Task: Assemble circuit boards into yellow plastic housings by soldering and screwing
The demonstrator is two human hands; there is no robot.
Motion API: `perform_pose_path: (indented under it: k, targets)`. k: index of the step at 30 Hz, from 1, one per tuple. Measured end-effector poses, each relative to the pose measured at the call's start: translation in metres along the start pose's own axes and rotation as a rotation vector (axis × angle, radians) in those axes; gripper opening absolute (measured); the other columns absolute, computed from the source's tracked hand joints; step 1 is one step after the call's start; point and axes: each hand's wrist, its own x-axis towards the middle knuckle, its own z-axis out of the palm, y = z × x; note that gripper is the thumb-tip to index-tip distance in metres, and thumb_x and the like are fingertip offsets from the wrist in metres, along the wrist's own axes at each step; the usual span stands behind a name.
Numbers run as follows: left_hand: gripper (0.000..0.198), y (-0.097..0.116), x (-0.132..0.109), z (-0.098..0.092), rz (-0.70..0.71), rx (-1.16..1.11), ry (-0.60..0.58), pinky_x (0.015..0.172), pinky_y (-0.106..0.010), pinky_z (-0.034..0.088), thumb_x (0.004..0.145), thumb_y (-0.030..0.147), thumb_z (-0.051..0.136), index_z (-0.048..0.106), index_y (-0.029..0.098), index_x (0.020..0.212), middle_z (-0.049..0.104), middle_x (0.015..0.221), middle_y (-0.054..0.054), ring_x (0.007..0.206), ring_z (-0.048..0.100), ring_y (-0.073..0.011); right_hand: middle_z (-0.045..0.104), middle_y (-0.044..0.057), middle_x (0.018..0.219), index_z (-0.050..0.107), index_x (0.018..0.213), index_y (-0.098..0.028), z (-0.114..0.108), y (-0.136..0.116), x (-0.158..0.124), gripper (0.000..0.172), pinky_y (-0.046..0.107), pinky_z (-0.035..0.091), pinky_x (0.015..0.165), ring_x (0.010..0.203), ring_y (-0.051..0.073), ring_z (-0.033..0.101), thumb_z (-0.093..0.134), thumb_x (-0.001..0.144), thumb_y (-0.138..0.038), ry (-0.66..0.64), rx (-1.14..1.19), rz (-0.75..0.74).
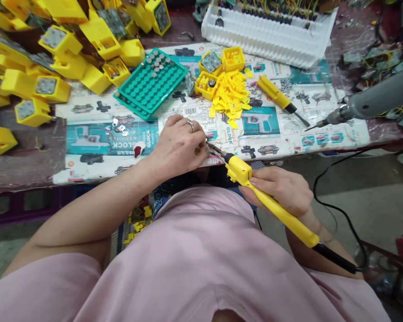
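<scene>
My right hand (284, 190) is wrapped round the handle of a yellow soldering iron (275, 208), whose black cord trails off to the lower right. The iron's metal tip points left, to the fingers of my left hand (183, 145). That hand is closed in a pinch over the table's front edge; whatever small part it holds is hidden by the fingers. Behind the two hands lies a heap of small yellow plastic pieces (230, 96). A green tray (151, 82) with round pits holds several small silver discs, beyond my left hand.
Yellow housings (67, 58) crowd the table's left side. A white foam rack (262, 33) with wired parts stands at the back. A yellow-handled screwdriver (277, 94) and a grey power screwdriver (369, 98) are at the right. Printed card (174, 156) covers the tabletop.
</scene>
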Motion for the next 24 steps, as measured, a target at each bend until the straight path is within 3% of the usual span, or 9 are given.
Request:
perform_pose_path:
  k: [6,11,19,24]
  targets:
    - [0.022,-0.0003,0.0007,-0.0007,0.018,0.028,-0.004,0.093,-0.047,0.046,0.085,0.026,0.049,0.064,0.02,0.071,0.072,0.085,-0.006,0.081,0.063,-0.0222,0.074,-0.003,0.075,0.063,0.094,-0.022,-0.0029,0.0053,0.001,0.027,0.019,0.058,0.056,0.063,0.011,0.07,0.079,0.075,-0.013,0.144,0.059,0.02]
    - [0.021,-0.0007,0.0008,-0.0006,0.019,0.045,-0.003,0.091,-0.046,0.047,0.085,0.027,0.051,0.064,0.02,0.07,0.072,0.084,-0.005,0.079,0.063,-0.0216,0.074,-0.002,0.071,0.063,0.094,-0.024,-0.0009,0.0049,0.0009,0.025,0.023,0.057,0.049,0.057,0.014,0.07,0.076,0.077,-0.012,0.188,0.082,0.021]
    - [0.022,-0.0008,0.0016,-0.0015,0.023,0.023,-0.011,0.091,-0.046,0.047,0.085,0.027,0.049,0.061,0.02,0.069,0.071,0.082,-0.005,0.077,0.063,-0.0208,0.076,0.001,0.08,0.066,0.111,-0.016,0.0039,0.006,-0.0044,0.04,0.021,0.063,0.065,0.069,0.014,0.073,0.082,0.074,-0.017,0.206,0.124,0.03]
    - [0.022,-0.0019,0.001,-0.0002,0.037,0.025,0.01,0.09,-0.046,0.047,0.086,0.029,0.05,0.059,0.02,0.068,0.071,0.082,-0.004,0.076,0.064,-0.0204,0.076,0.001,0.081,0.065,0.118,-0.015,0.004,0.0025,-0.0021,0.042,0.021,0.062,0.066,0.067,0.013,0.071,0.079,0.079,-0.022,0.173,0.045,0.018]
